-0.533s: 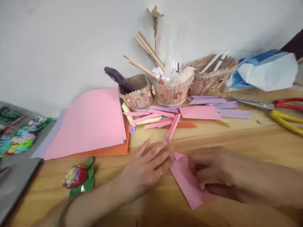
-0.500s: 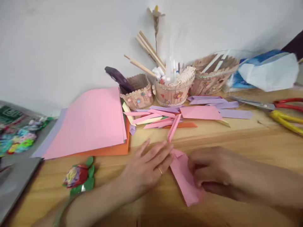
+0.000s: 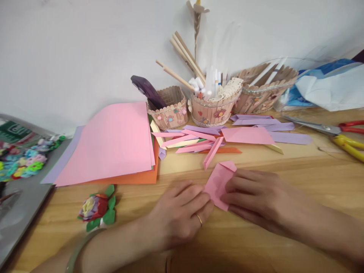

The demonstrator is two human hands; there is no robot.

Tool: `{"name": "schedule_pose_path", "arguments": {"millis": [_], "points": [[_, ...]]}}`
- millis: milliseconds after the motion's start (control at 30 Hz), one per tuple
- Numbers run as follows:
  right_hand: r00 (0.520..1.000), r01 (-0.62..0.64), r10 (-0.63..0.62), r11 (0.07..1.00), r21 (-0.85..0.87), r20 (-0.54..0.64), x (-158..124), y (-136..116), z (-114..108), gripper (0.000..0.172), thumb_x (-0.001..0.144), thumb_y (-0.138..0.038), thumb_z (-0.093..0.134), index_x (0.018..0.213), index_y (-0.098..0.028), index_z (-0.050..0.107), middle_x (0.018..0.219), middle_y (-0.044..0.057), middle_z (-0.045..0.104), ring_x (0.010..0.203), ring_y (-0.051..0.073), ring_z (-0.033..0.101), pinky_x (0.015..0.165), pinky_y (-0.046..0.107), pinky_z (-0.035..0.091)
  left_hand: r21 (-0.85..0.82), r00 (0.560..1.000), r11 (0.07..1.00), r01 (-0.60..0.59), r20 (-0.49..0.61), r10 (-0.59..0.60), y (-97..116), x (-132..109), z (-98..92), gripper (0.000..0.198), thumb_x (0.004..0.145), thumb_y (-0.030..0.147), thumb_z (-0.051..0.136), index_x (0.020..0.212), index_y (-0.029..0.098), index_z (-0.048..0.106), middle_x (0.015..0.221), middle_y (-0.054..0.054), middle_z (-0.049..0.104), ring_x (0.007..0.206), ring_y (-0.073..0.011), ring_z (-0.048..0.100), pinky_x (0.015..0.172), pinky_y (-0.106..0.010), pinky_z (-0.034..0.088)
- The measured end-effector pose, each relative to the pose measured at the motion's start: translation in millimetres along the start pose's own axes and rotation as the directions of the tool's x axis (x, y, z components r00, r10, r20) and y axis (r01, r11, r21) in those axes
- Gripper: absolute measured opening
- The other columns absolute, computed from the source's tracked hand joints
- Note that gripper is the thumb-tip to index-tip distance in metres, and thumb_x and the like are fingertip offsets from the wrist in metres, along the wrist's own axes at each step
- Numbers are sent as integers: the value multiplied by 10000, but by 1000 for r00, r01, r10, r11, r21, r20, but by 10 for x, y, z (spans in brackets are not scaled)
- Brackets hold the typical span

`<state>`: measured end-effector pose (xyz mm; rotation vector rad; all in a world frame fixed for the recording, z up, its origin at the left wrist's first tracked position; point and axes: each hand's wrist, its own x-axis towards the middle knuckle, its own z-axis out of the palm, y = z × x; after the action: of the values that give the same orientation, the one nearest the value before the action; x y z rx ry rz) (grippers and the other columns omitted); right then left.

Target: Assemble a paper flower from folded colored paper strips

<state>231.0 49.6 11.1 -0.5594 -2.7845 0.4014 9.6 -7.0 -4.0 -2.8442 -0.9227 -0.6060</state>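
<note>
At my end of the link, the right hand (image 3: 253, 193) has its fingers bent over the right edge of a folded pink paper (image 3: 217, 182), pinching it near the lower corner; part of the thumb is hidden. The left hand (image 3: 182, 212) lies palm down with its fingers loosely curved, fingertips touching the paper's lower left edge; whether it grips or only presses, I can't tell. I see a gold ring (image 3: 199, 220) on it. The paper sits between my two hands, over the bench (image 3: 133, 201), its top end turned down in a small flap.

Just beyond it a narrow pink strip (image 3: 213, 152) leans out of a heap of folded strips (image 3: 196, 134) in pink, purple, cream and orange. A flat pink piece (image 3: 247, 135) lies at the heap's right side. Left of my left hand I have a paper flower (image 3: 96, 206) with green leaves, and behind that a stack of coloured sheets (image 3: 108, 144), pink uppermost.

Farther back, three decorated baskets stand in a row: the left basket (image 3: 170, 113) holds a dark phone (image 3: 149, 91), the middle basket (image 3: 213, 113) pens and lace, the right basket (image 3: 264, 94) white sticks. Scissors (image 3: 327, 129) with red and yellow handles lie to the far right.
</note>
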Motion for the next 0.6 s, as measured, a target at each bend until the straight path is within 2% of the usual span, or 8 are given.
{"name": "schedule_pose_path", "arguments": {"millis": [100,167,267,400,600], "points": [[996,-79,68,978,193,64,10,-9,14,231,901,-198,425,808,-186,637,793,45,605,747,154,528,631,274,411,17,1000,1000,8,-16,-8,7,6,-5,204,866,121,463,973,128,637,947,-29,688,942,-144,578,933,-303,435],[989,-147,139,960,238,50,13,-28,39,211,885,-187,446,795,-191,637,802,47,598,736,151,531,621,269,408,16,1000,1000,7,-23,-7,16,1,4,198,862,119,470,967,126,638,964,-31,686,953,-147,575,935,-309,437],[969,-237,245,938,252,-1,19,-72,98,202,858,-176,462,726,-184,614,749,43,576,678,146,523,581,259,395,6,1000,1000,0,-18,0,28,-4,17,185,846,118,502,978,110,631,975,-40,680,957,-158,575,923,-318,452],[934,-338,355,914,223,-41,24,-118,177,169,825,-176,478,684,-176,571,681,31,544,617,142,506,537,249,376,-36,999,999,38,-30,-39,48,16,21,134,842,112,514,911,99,628,875,-36,680,890,-146,591,853,-280,492],[920,-384,391,907,170,-9,16,-107,220,167,827,-192,472,686,-174,560,700,44,555,640,159,517,562,268,395,-78,996,993,91,4,-91,70,-6,69,159,878,130,451,846,141,606,853,-37,660,847,-132,603,777,-272,516]]}}
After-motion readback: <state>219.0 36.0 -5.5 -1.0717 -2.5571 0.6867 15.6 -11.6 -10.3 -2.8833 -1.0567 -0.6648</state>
